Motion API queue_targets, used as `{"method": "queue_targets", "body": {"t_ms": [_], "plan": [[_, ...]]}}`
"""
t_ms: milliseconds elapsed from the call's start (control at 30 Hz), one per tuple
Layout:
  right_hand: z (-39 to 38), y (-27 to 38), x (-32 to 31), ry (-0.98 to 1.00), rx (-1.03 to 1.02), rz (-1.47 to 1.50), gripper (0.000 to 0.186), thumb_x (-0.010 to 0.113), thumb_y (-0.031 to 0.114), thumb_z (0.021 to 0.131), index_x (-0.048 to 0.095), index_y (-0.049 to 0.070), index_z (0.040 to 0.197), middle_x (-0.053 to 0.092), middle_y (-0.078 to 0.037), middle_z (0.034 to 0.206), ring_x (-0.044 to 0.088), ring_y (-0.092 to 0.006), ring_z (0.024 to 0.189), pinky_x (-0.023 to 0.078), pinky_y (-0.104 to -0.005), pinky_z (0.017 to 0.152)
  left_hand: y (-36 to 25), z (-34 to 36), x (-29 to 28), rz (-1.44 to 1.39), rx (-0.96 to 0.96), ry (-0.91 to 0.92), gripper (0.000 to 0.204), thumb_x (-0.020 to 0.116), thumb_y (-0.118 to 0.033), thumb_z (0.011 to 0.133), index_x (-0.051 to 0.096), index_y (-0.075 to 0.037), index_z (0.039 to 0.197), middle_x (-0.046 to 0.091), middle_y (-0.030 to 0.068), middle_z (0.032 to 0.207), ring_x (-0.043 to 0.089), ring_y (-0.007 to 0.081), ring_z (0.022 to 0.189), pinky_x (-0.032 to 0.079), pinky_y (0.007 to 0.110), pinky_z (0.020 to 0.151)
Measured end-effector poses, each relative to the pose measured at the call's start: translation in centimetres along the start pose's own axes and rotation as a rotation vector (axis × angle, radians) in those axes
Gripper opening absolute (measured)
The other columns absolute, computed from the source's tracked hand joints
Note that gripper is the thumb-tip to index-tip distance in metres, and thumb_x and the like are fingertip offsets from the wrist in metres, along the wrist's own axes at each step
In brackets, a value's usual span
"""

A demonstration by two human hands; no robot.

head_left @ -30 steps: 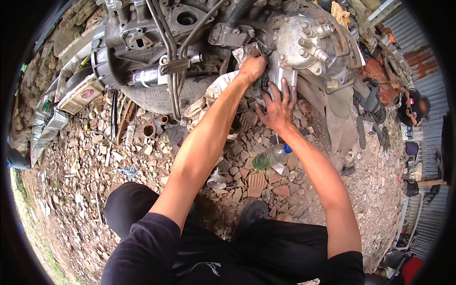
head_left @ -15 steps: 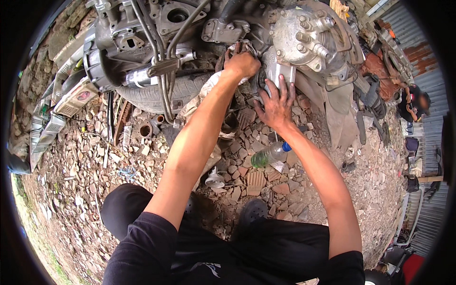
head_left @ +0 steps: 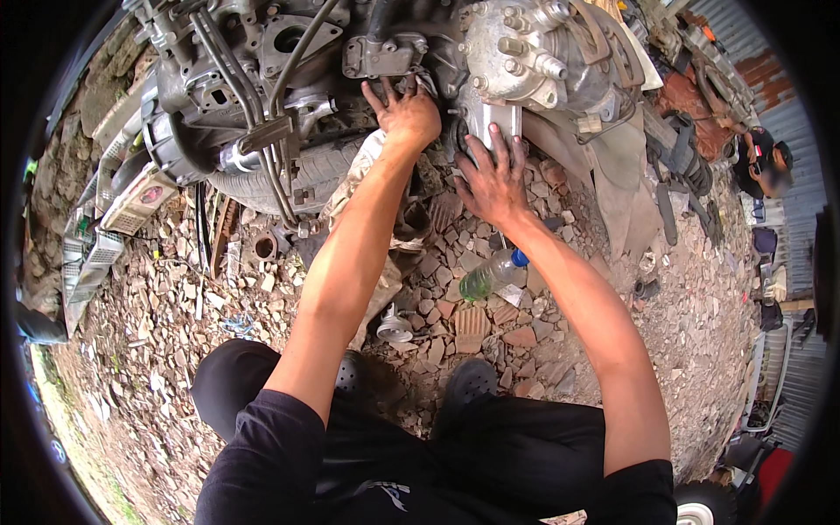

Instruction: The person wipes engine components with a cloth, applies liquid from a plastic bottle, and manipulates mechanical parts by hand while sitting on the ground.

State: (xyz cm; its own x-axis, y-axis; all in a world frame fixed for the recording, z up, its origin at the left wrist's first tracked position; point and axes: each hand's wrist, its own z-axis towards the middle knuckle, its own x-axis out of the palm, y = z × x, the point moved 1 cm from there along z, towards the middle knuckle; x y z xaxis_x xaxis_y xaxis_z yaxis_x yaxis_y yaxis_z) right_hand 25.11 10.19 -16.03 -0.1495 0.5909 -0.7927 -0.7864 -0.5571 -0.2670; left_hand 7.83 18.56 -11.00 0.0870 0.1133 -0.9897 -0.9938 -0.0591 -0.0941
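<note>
My left hand [head_left: 408, 118] has its fingers spread against a crumpled, stained cloth [head_left: 422, 86] low on the greasy engine [head_left: 302, 61], just below a bolted metal housing [head_left: 376, 57]. My right hand [head_left: 493, 179] lies open, fingertips on or against a silver rectangular part [head_left: 494, 118] below the round pump-like casting [head_left: 512, 57] with several protruding fittings. Dark parts between my hands are too shadowed to make out. Bent metal pipes [head_left: 262, 131] run down left of my left hand, and a pale rag [head_left: 354, 197] hangs beneath that wrist.
A tyre [head_left: 254, 188] lies under the engine. On the rubble ground [head_left: 149, 376] are a plastic bottle [head_left: 486, 280] and metal scraps [head_left: 262, 248]. A plastic crate [head_left: 131, 197] stands at left. Another person [head_left: 751, 166] is at far right by a corrugated wall [head_left: 787, 149].
My left hand has moved left and its fingers have gone from bunched to spread. My right hand stays by the silver part; both appear further left as the view shifts.
</note>
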Motion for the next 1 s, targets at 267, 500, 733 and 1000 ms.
{"method": "queue_targets", "body": {"t_ms": [267, 500, 733, 1000], "plan": [[-0.2, -0.3, 0.1, 0.053, 0.021, -0.006, 0.037, 0.066, 0.038, 0.081, 0.061, 0.017, 0.112, 0.036, -0.006, 0.143, 0.013, -0.0388, 0.143, 0.016, -0.0635, 0.111, 1.4, -0.5, -0.1, -0.037, -0.072, -0.051, 0.066, 0.048, -0.022, 0.084, 0.034, -0.013, 0.148, 0.019, 0.0035, 0.159, 0.002, 0.0390, 0.147, -0.017, 0.071, 0.104], [0.0, 0.3, 0.3, 0.001, 0.053, 0.041, 0.034, 0.068, 0.035, 0.079, 0.063, 0.017, 0.108, 0.039, -0.006, 0.140, 0.015, -0.0368, 0.142, 0.017, -0.0631, 0.111, 1.0, 0.1, 0.3, 0.098, 0.001, -0.072, 0.062, 0.047, -0.023, 0.086, 0.037, -0.010, 0.146, 0.033, 0.0089, 0.154, 0.021, 0.0408, 0.144, -0.008, 0.071, 0.107], [0.0, 0.5, 0.2, 0.067, 0.057, -0.008, 0.035, 0.066, 0.038, 0.082, 0.065, 0.018, 0.111, 0.035, -0.009, 0.139, 0.013, -0.0394, 0.141, 0.013, -0.0635, 0.111, -1.0, 0.4, 1.6, 0.147, 0.088, -0.147, 0.052, 0.043, -0.021, 0.090, 0.046, -0.007, 0.140, 0.034, 0.0105, 0.153, 0.023, 0.0346, 0.144, 0.002, 0.058, 0.115], [-0.3, 0.1, -0.1, 0.045, 0.040, -0.010, 0.039, 0.069, 0.036, 0.079, 0.064, 0.017, 0.112, 0.035, -0.010, 0.139, 0.014, -0.0402, 0.141, 0.013, -0.0639, 0.111, -0.9, -0.1, 2.0, -0.118, 0.206, -0.192, 0.047, 0.047, -0.022, 0.089, 0.054, -0.007, 0.134, 0.035, 0.0114, 0.152, 0.024, 0.0329, 0.144, 0.008, 0.053, 0.117]]}}
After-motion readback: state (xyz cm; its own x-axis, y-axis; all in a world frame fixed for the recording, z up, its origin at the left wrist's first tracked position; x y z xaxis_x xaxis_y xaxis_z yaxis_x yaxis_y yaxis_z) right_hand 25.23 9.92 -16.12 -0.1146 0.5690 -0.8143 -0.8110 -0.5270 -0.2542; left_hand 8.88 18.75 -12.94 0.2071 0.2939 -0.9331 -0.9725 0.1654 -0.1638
